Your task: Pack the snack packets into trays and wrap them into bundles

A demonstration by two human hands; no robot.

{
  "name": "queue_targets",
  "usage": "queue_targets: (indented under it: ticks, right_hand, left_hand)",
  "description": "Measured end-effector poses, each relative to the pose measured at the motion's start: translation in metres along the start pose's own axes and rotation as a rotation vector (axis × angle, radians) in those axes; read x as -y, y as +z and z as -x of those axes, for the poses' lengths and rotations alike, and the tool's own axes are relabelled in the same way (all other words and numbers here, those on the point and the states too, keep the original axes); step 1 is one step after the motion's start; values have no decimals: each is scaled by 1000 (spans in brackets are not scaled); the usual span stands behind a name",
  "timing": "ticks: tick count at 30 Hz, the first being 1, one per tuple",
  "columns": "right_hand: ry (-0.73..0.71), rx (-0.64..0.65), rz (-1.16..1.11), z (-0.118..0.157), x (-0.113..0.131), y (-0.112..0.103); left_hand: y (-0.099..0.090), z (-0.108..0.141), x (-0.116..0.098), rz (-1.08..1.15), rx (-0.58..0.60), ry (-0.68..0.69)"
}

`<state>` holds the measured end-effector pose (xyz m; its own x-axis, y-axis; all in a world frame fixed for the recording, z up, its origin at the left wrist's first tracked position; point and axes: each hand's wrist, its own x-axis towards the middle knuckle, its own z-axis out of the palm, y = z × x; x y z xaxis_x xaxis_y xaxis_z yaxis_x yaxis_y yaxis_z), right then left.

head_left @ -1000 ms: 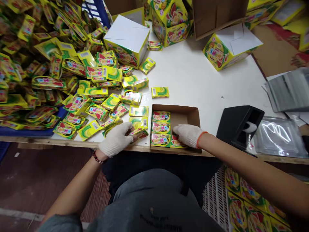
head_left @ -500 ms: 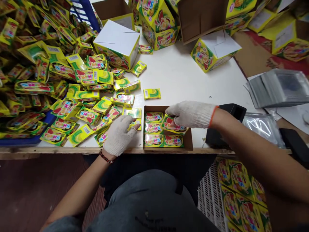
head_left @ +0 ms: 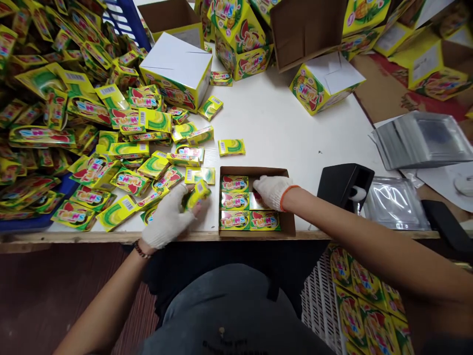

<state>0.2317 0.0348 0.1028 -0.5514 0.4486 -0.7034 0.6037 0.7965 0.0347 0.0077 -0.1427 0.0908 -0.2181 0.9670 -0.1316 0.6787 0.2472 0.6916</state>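
In the head view my left hand (head_left: pixel 166 217), in a white knit glove, grips a small yellow-green candy box (head_left: pixel 198 194) between thumb and fingers, tilted just above the table. My right hand (head_left: pixel 274 191), gloved with an orange cuff, reaches into an open brown carton (head_left: pixel 288 222). Its fingers are bent down on a small candy box (head_left: pixel 258 202), which they partly cover. Several more small "Twins" boxes (head_left: pixel 235 220) lie flat in rows in the carton, filling its left column and the near middle spot.
A heap of small candy boxes (head_left: pixel 129 181) spreads left, spilling from a blue basket (head_left: pixel 127 22). Larger yellow cartons (head_left: pixel 173 64) stand behind. To the right are a black device (head_left: pixel 340 185), clear plastic sheets (head_left: pixel 401 202) and stacked plastic pieces (head_left: pixel 421 140). A white crate (head_left: pixel 321 296) sits below the table edge.
My right hand has lowered its candy box into the carton's middle row. My left hand has picked up a candy box from beside the heap and raised it slightly.
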Motion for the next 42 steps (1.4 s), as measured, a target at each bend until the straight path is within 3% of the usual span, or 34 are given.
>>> queue_targets:
  ticks: [4, 8, 10, 12, 14, 15, 17, 20, 25, 28, 31, 35, 39, 42]
  right_hand:
    - [-24, 25, 1, 1, 0, 12]
    - [-109, 47, -139, 11, -1, -3]
    - [-162, -122, -303, 26, -1, -17]
    - [-234, -453, -390, 45, -2, -33]
    - [-342, -705, -295, 64, 0, -47]
    - [-397, -753, -204, 71, 2, -53]
    - [-468, -742, -21, 83, 8, -61]
    - [-431, -633, 148, 88, 14, -65]
    - [-89, -366, 156, 68, -3, -54]
    - [109, -273, 72, 49, -16, -44]
    - [176, -243, 39, 36, -13, -32]
    - [212, -256, 110, 31, -1, -14]
    - [135, -300, 155, 29, 3, -1]
    - [105, -284, 161, 26, 1, -2]
  left_hand:
    - [-8, 2, -18, 708, 10, -166]
    - [1, -5, -44, 989, 72, -226]
    - [5, -8, -56, 899, 52, -164]
    - [8, -10, -66, 631, 23, -61]
    - [10, -13, -75, 267, -39, 56]
    - [10, -14, -80, 95, -76, 111]
    - [14, -18, -89, -168, -118, 201]
    - [20, -22, -100, -362, -64, 278]
    - [31, -19, -110, -426, 52, 176]
    - [46, -14, -112, -417, 258, 309]
    - [68, -12, -110, -422, 390, 498]
    - [84, -9, -105, -480, 440, 493]
    - [64, -8, -103, -329, 402, 602]
    - [35, -19, -86, -259, 136, 485]
